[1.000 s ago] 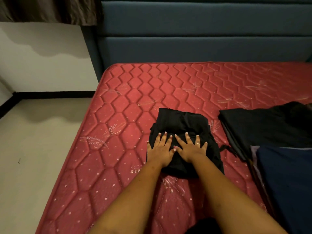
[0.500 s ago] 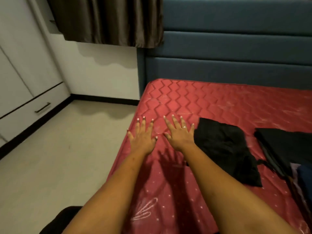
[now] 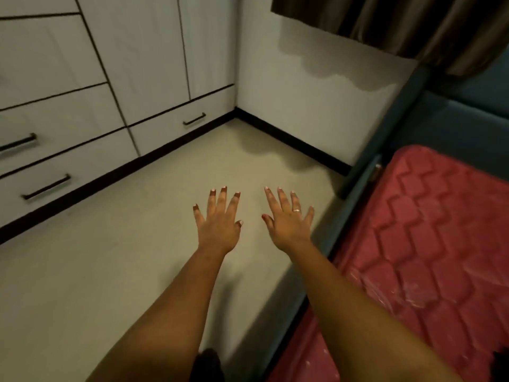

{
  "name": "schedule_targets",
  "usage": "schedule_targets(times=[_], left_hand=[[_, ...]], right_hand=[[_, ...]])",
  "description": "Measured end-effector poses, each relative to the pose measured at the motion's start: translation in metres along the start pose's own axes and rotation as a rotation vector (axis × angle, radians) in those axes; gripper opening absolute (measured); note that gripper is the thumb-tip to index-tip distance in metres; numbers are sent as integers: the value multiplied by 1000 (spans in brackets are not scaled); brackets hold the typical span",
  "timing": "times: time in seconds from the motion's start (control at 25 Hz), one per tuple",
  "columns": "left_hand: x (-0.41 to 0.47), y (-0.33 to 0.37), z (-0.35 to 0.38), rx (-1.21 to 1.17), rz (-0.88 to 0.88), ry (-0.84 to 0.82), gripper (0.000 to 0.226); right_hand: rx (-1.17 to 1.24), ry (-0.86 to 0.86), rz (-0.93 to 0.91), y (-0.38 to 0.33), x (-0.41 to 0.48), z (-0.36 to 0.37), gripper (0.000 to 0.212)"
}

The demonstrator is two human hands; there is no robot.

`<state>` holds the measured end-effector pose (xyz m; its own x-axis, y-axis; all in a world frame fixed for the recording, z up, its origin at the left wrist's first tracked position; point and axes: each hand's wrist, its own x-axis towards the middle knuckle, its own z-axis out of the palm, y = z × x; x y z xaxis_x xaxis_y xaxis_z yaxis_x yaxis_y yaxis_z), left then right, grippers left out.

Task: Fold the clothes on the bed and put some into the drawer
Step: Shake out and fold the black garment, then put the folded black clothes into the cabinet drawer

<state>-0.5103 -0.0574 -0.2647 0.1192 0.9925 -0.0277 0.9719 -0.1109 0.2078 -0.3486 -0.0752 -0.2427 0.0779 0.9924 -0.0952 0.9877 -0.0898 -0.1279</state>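
Note:
My left hand [image 3: 219, 219] and my right hand [image 3: 289, 219] are stretched out side by side over the floor, fingers spread and straight, holding nothing. A ring shows on my right hand. The red quilted mattress [image 3: 429, 244] of the bed lies to the right, in its dark blue frame [image 3: 358, 177]. White closed drawers [image 3: 181, 125] with black bar handles line the bottom of the wardrobe at upper left. Only a small black scrap of clothing [image 3: 500, 361] shows at the bottom right edge; the folded clothes are out of view.
A pale floor [image 3: 110, 271] lies between bed and wardrobe, edged by a black skirting board [image 3: 289, 139]. A brown curtain [image 3: 399, 26] hangs over the white wall at upper right. Something dark [image 3: 206, 365] sits at the bottom between my arms.
My view has swung left, from the folded black garment on the bed to the floor and wardrobe drawers. Both hands left the garment and mattress and now hover over the floor, still flat.

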Motion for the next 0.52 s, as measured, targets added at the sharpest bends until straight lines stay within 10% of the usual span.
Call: schedule_targets(times=[0.52], left_hand=[[3,-233,-246,-34,-637,-50,71]], right_hand=[[64,-220,-423,-339,57,-162,63]])
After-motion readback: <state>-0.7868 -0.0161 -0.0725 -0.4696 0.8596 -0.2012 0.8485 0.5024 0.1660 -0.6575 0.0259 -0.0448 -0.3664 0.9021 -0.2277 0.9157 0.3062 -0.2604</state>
